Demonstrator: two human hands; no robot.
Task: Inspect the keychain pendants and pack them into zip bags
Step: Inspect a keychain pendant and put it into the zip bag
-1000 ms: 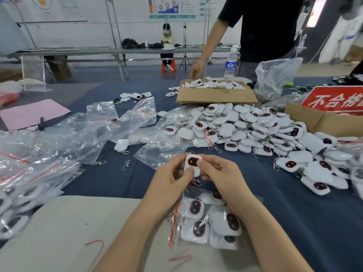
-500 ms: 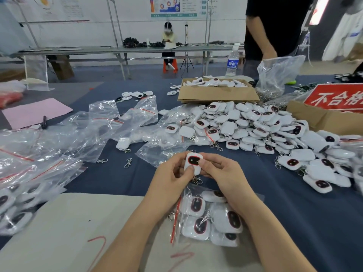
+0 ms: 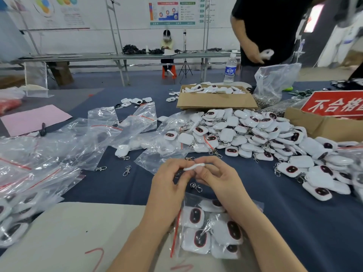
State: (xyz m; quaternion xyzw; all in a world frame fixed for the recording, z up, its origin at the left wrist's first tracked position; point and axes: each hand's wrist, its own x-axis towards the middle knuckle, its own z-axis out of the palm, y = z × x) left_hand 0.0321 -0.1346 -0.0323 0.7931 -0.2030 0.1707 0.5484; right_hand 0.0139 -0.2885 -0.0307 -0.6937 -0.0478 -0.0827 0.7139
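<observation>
Centrally, head view: the left hand [image 3: 167, 183] and right hand [image 3: 220, 179] both pinch one white keychain pendant [image 3: 194, 166] by its rim. It is turned edge-on to the camera, probably so that the side seam can be inspected before packing. The pendant is held above the counter [image 3: 294, 222], just beyond the zip bag [image 3: 208, 228], which lies partly under both wrists and holds several pendants. The bag's red-striped seal runs along its left side, beside the left forearm, so the drop into it should be short. A metal clasp [image 3: 196, 187] shows below the fingers; whether it belongs to the held pendant cannot be told.

The unsorted heap of pendants [image 3: 245, 132] sits ahead and to the right, on the right hand's side. Empty zip bags [image 3: 59, 148] are spread at left.

Open room: a bare strip of blue cloth between the hands and the heap, and the beige mat [image 3: 68, 232] at near left.

Limits: loose clasps [image 3: 126, 170] lie left of the hands. A cardboard box [image 3: 216, 102] stands behind the heap, and a second box with a red sign [image 3: 314, 124] bounds the far right. A standing person in black [image 3: 265, 26] occupies the far edge.
</observation>
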